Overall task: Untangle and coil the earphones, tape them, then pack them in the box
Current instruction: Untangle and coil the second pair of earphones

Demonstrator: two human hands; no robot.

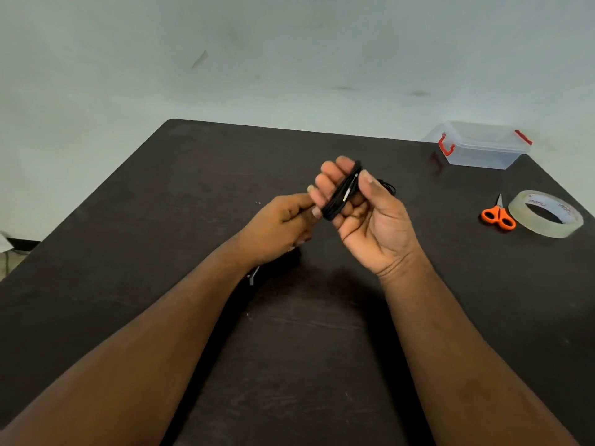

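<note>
Holding the black earphones above the dark table, the right hand is raised with its palm turned toward the camera. Its four fingers are curled and kept close together, and the cable is wound around them in a tight black bundle. The thumb presses on the bundle from the other side, so the coil is clamped between thumb and fingers. A thin silver part of the earphones shows in the middle of the coil. A few loose loops of cable stick out behind the thumb, on the right side.

The left hand is lower and to the left, with its back toward the camera. Its thumb and forefinger are pressed together just at the lower end of the coil, and they seem to pinch the cable there; the other fingers are curled under the hand and are mostly hidden. A small piece of the earphones shows under the left wrist, near the table.

On the right part of the table lie orange-handled scissors and, just beside them, a roll of clear tape. Farther back at the table's edge stands an open clear plastic box with red clips.
</note>
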